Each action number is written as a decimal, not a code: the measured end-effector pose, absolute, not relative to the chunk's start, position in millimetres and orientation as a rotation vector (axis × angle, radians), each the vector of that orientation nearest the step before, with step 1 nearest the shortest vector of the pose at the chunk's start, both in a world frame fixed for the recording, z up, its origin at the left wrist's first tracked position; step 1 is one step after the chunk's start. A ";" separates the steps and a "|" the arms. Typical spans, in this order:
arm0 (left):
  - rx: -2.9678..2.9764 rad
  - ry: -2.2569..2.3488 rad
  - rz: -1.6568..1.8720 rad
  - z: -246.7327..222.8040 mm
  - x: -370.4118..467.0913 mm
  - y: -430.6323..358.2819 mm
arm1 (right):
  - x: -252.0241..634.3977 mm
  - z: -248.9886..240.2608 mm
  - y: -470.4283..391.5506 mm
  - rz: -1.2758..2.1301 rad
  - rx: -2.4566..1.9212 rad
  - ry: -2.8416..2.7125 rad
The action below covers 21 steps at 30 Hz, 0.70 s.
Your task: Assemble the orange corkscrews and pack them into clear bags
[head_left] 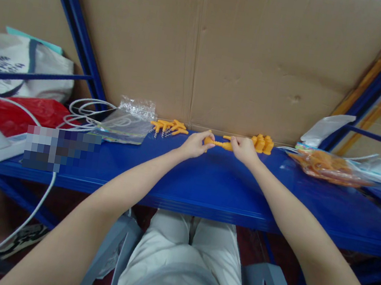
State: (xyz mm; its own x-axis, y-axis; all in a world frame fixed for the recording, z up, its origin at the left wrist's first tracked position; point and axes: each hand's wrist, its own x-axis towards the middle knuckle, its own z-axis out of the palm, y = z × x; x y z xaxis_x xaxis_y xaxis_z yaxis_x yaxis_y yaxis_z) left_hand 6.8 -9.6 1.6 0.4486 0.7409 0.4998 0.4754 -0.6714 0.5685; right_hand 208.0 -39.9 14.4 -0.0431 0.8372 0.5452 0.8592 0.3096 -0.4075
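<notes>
Head view, A: State of the hands?

B: Left hand (195, 145) pinches the rounded end of a slim yellow-orange plastic piece with a ridged middle (218, 144). Right hand (246, 150) grasps its thicker end. Neither released.

A: Position?

B: Between the hands, over the far part of the blue metal worktop (205, 183). Contact with the surface: cannot tell. Branching yellow-orange plastic parts with coiled ends (174, 127) to the left; knobbly upright yellow-orange blocks (259, 144) just beside the right hand.

A: Pointing?

B: Long axis left to right, near level, roughly parallel to the worktop's front edge. Rounded end left, thicker end right. A short prong juts left by the right fingertips; separate or joined, unclear.

A: Step in hand?

B: My reading: two-handed handling, ends aligned. The next move calls for firm grips and a straight axis.
</notes>
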 end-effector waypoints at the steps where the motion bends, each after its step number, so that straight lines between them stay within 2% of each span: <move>1: 2.404 1.031 1.078 2.8 6.1 -9.5 | 208.6 14.0 -38.8 0.048 -1.508 -1.845; 10: 2.688 0.912 1.274 8.1 2.7 -12.1 | 205.3 13.5 -43.4 0.655 -1.476 -1.618; 21: 2.758 0.893 1.261 10.0 -0.1 -12.2 | 207.3 10.2 -38.5 0.851 -1.467 -1.545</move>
State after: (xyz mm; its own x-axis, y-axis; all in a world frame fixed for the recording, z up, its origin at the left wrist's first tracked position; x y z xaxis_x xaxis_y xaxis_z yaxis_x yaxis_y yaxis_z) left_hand -0.1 -12.2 10.0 0.5221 0.4849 0.7016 0.5006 -0.8403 0.2082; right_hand 207.3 -38.5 10.2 0.0178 0.9937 0.1106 0.4375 0.0917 -0.8945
